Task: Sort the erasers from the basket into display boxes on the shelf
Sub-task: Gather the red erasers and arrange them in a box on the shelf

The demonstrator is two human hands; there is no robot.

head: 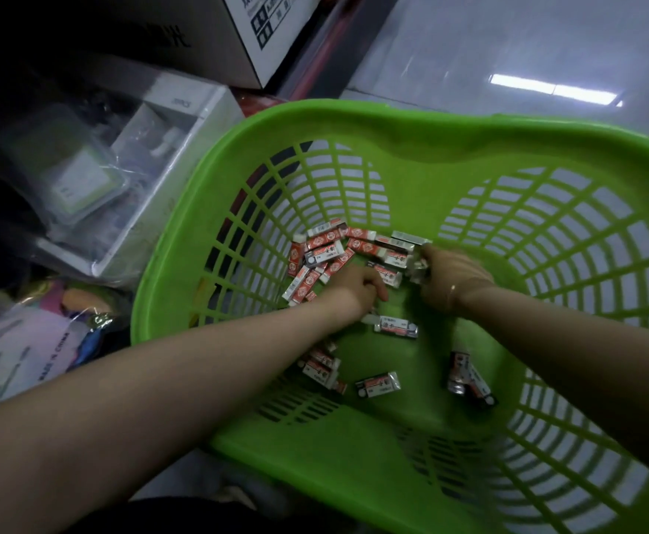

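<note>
both arms are reaching down into a green plastic basket (353, 121) that is sitting on a pale glossy floor (508, 40). the left hand (355, 289) is resting among the erasers with its fingers curled under, touching the pile; whether it is pinching one, i cannot tell. the right hand (454, 281) is gripping a few wrapped erasers (417, 264), its fingers curled round them, with a thin bracelet (452, 296) lying at the wrist. a heap of red-and-white erasers (327, 256) is lying at the far left of the basket floor, just beside the left hand. loose erasers are lying nearer: one (396, 327) between the forearms, one (377, 384) toward the near side, a pair (469, 379) at the right, and several under the left forearm. to the left of the basket, clear-wrapped packets (80, 183) and a white box (184, 121) are lying; a cardboard carton (246, 28) is standing at the far side.
</note>
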